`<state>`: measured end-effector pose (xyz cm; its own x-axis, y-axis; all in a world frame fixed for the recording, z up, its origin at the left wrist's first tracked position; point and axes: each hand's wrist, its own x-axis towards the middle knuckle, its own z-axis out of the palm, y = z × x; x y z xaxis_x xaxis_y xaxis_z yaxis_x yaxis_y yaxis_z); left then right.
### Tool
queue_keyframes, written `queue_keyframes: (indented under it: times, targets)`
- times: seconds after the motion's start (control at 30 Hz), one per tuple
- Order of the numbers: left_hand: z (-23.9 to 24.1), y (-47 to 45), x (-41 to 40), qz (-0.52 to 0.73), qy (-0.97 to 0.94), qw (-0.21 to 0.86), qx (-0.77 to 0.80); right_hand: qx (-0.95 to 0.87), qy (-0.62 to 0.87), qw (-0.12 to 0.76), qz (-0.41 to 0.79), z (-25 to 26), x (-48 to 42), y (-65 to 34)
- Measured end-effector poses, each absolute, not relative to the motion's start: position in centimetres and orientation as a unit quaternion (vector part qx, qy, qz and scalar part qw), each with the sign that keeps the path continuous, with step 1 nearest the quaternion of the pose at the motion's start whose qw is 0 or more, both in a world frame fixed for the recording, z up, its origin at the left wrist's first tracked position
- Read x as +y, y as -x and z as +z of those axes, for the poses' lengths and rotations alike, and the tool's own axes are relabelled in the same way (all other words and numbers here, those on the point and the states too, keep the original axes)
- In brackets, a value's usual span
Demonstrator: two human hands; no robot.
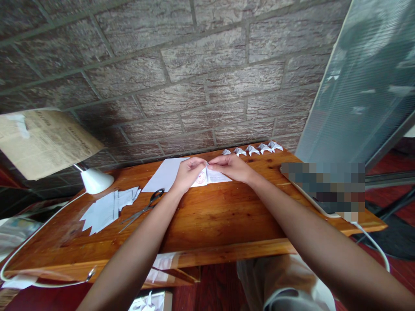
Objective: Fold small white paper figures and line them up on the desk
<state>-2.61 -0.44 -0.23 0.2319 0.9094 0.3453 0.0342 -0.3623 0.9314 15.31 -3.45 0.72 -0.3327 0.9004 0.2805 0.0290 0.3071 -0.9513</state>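
Observation:
Both hands meet over a small white paper piece (210, 176) with a red stamp mark, near the far middle of the wooden table (210, 220). My left hand (188, 172) pinches the paper's left part with its fingers curled. My right hand (231, 166) presses and pinches its upper edge. The paper lies partly on a larger white sheet (164, 175).
Scissors (145, 208) lie left of my left forearm. Cut paper scraps (108, 208) sit further left by a white lamp base (95, 180) and its cord. Several small folded paper shapes (256, 149) line the far edge by the brick wall. A blurred flat object (324, 188) lies right.

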Motion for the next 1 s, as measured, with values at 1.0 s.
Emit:
queue_keyframes:
  times: [1.0]
  targets:
    - [0.19, 3.21, -0.73, 0.435, -0.661, 0.512, 0.335, -0.767, 0.402, 0.377, 0.328, 0.61, -3.54, -15.53]
